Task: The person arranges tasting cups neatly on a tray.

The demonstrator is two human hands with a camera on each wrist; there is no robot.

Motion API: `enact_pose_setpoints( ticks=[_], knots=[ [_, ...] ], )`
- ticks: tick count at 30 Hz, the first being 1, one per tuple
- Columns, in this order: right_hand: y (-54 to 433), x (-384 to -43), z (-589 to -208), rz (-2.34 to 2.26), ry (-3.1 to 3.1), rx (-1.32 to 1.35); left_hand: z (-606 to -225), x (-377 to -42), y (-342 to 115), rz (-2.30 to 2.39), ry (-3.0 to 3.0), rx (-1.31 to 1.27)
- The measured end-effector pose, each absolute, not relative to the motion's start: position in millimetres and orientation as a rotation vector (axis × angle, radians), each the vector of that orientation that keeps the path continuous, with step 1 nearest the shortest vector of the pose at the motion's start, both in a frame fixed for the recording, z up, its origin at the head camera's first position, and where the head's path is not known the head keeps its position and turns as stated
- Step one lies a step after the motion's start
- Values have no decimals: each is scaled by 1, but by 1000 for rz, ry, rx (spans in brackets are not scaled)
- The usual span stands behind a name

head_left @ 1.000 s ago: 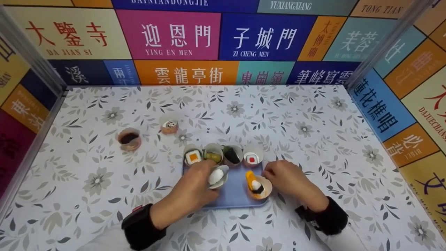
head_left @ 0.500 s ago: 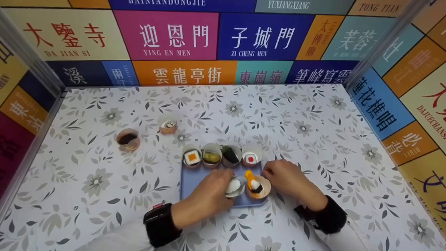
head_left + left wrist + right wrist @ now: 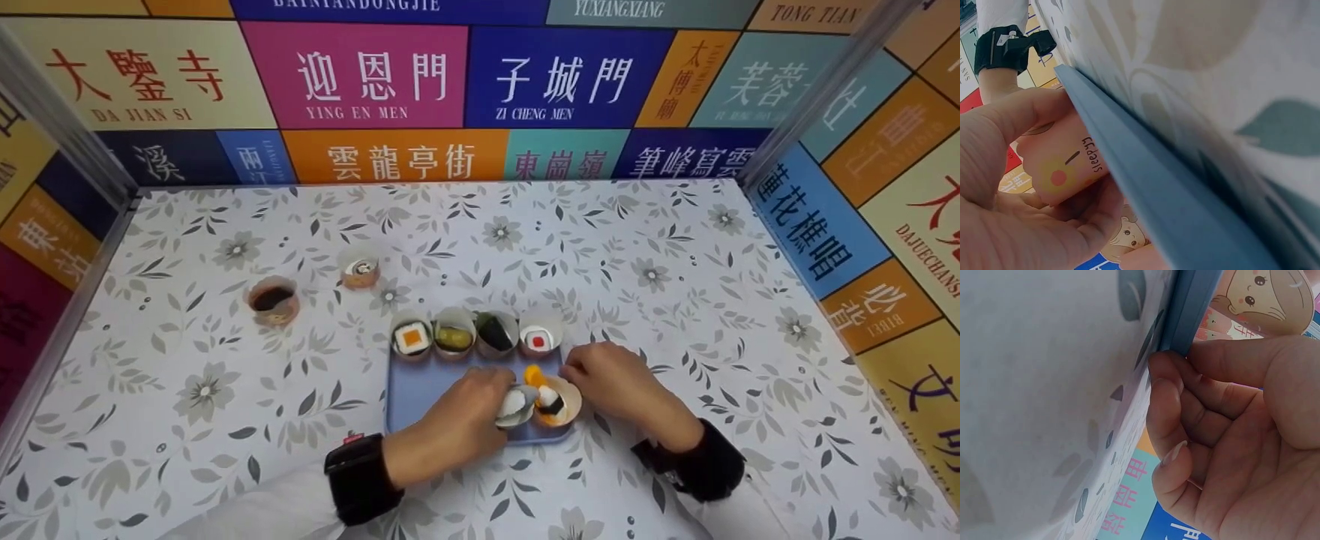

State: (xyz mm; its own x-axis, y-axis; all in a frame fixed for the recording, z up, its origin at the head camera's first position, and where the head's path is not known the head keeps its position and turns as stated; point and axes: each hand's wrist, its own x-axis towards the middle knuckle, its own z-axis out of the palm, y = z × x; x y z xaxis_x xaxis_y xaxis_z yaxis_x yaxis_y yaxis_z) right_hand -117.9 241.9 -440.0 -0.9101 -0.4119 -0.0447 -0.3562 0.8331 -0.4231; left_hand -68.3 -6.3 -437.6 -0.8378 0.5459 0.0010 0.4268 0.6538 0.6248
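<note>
My left hand (image 3: 466, 416) grips a paper cup (image 3: 516, 409) with a white piece inside, low over the front of the blue tray (image 3: 416, 386). In the left wrist view, thumb and fingers curl round that pink cup (image 3: 1069, 163), printed with a flower, right by the tray's rim (image 3: 1129, 163). Beside it stands a cup (image 3: 564, 411) holding an orange, white and black sushi piece. My right hand (image 3: 619, 386) is at the tray's right edge, fingers curled; the right wrist view shows its thumb and index finger (image 3: 1165, 365) pinching the rim (image 3: 1188, 315).
Along the tray's back stand several sushi cups: orange-centred (image 3: 411, 339), yellow-green (image 3: 454, 339), dark green (image 3: 496, 336) and red-centred (image 3: 538, 341). Left of the tray, on the floral cloth (image 3: 637, 240), are a dark-filled cup (image 3: 274, 300) and a smaller one (image 3: 360, 270). Printed panels (image 3: 352, 82) rise behind.
My left hand has carried the white-filled cup rightward across the tray, up against the cup with the orange piece. My right hand stays at the tray's right edge.
</note>
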Motion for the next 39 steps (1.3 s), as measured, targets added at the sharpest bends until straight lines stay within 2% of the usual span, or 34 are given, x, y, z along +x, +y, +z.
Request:
enact_pose_setpoints(
  ticks=[22,33,39],
  knots=[
    [242,-118,-439,-637,2875,-594,-429,-65,-12,921,2633,723],
    [242,-118,-438,-653,2855,-574,-407,-48,-46,899,2951,793],
    [241,-118,-438,-651,2852,-576,-408,-38,-73,842,3049,679]
  ],
)
